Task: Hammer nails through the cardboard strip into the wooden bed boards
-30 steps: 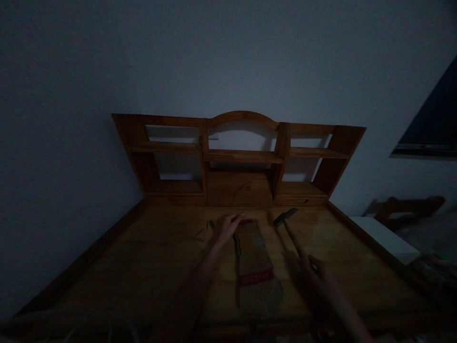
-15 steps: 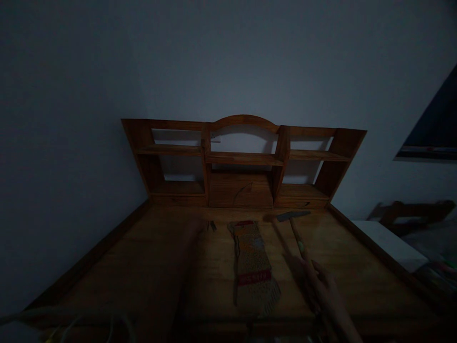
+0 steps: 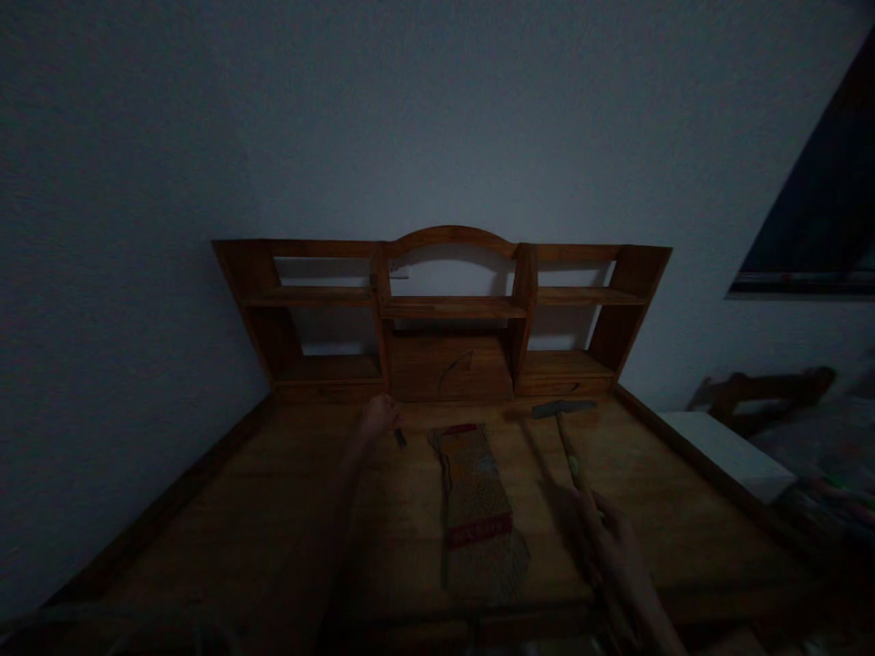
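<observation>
A hammer (image 3: 572, 460) with a dark, narrow metal head and a wooden handle is gripped in my right hand (image 3: 612, 538), fingers wrapped round the handle. Its head is held above the right side of the wooden desk (image 3: 260, 510). My left hand (image 3: 379, 415) reaches to the back of the desk, its fingers pinched together. Right beside the fingertips lies a small dark piece (image 3: 400, 438), too dim to identify. What the left fingers hold, if anything, is hidden. Between the hands lies a speckled, folded work glove (image 3: 478, 487) with red bands.
A wooden shelf unit (image 3: 444, 310) with open compartments runs along the back of the desk against the wall. Raised wooden edges border both sides. To the right are a white surface (image 3: 725, 446) and a wooden chair back (image 3: 772, 396). The room is dark.
My left hand, blurred before, has moved forward to the small dark pieces and closed its fingers there. The right hand keeps holding the hammer. The view has shifted slightly right.
</observation>
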